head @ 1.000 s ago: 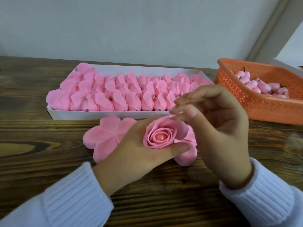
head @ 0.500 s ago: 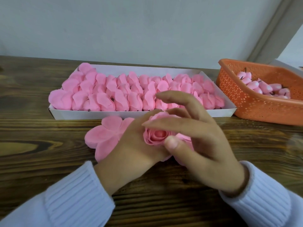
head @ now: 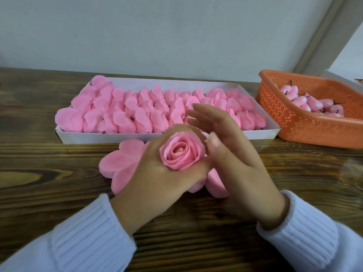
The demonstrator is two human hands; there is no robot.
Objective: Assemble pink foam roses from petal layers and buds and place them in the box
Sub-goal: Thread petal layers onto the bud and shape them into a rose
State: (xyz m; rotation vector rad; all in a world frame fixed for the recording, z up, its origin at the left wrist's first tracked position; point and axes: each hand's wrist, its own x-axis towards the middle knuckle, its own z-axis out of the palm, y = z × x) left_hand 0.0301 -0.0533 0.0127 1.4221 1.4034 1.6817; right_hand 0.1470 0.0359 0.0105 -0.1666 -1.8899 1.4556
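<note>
My left hand (head: pixel 157 173) grips a pink foam rose (head: pixel 181 153) from below, its fingers curled round the petals, the spiral bud facing up. My right hand (head: pixel 231 154) is beside the rose on its right, fingers stretched out straight over it, thumb tip near the rose's right edge. Flat pink petal layers (head: pixel 121 163) lie on the table under both hands. Behind them stands the white box (head: pixel 98 136), packed with several finished pink roses (head: pixel 137 110).
An orange perforated basket (head: pixel 294 122) at the right holds several pink buds (head: pixel 310 103) with dark stems. The wooden table (head: pixel 49 183) stretches left and toward me. A pale wall stands behind the box.
My right hand let go of the rose's rim and spread its fingers flat beside it. The rose in my left hand now looks tighter and rounder.
</note>
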